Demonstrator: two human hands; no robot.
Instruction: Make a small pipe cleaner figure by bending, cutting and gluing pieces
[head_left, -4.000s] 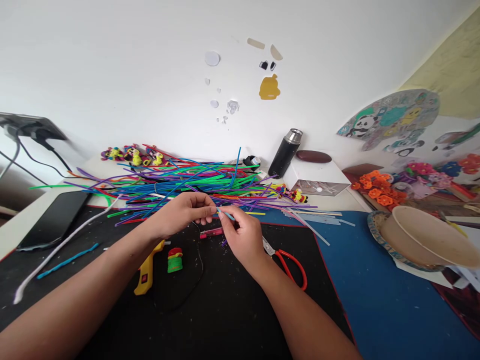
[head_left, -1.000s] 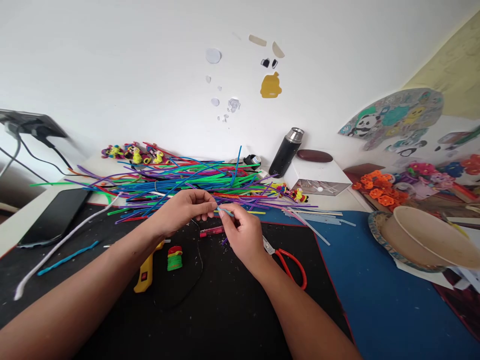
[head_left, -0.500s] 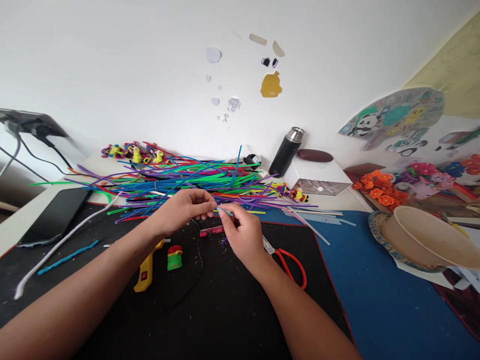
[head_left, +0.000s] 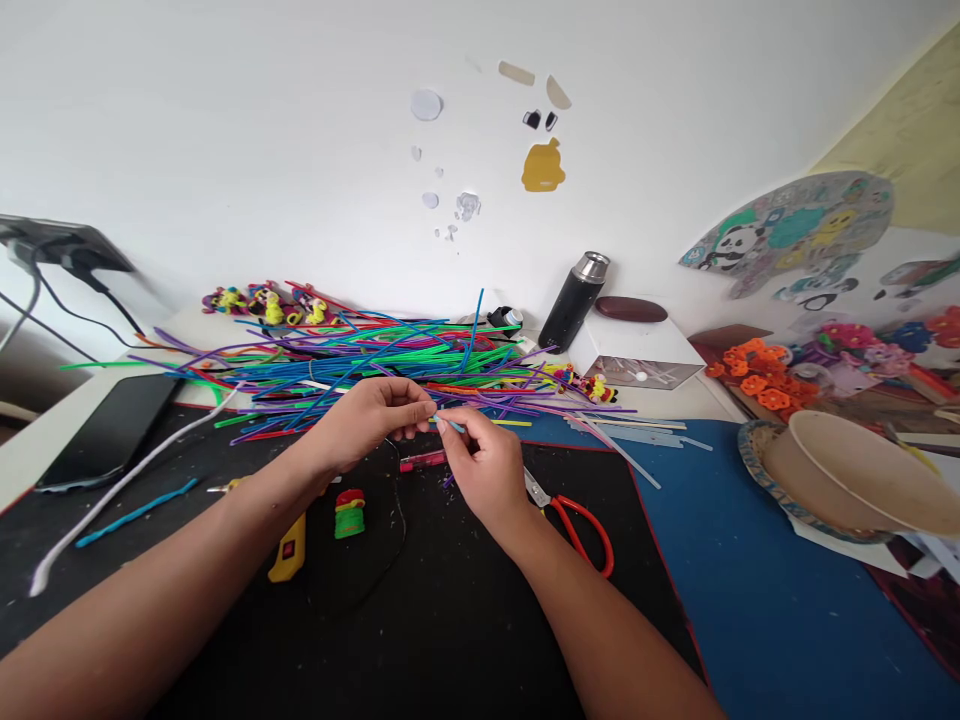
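Above the black mat [head_left: 465, 620], my left hand [head_left: 379, 420] and my right hand [head_left: 487, 458] meet fingertip to fingertip. Between them is a short light-blue piece of pipe cleaner [head_left: 452, 425], pinched by both and mostly covered by my fingers. Below my left wrist a small coiled green, yellow and red pipe-cleaner piece [head_left: 349, 515] stands on the mat. A yellow glue gun [head_left: 289, 550] lies partly hidden under my left forearm. Red-handled scissors [head_left: 581, 530] lie beside my right wrist. A pink-red tube [head_left: 421, 461] lies just behind my hands.
A heap of colourful pipe cleaners [head_left: 360, 370] stretches along the wall. At left are a phone [head_left: 105, 430], a white cord [head_left: 142, 465] and a twisted blue pipe cleaner [head_left: 135, 514]. A black flask [head_left: 574, 305], white box [head_left: 637, 350] and beige bowl [head_left: 847, 470] stand at right.
My hands keep their pinch on the light-blue piece with barely any movement. My left forearm has shifted slightly over the glue gun, hiding more of it.
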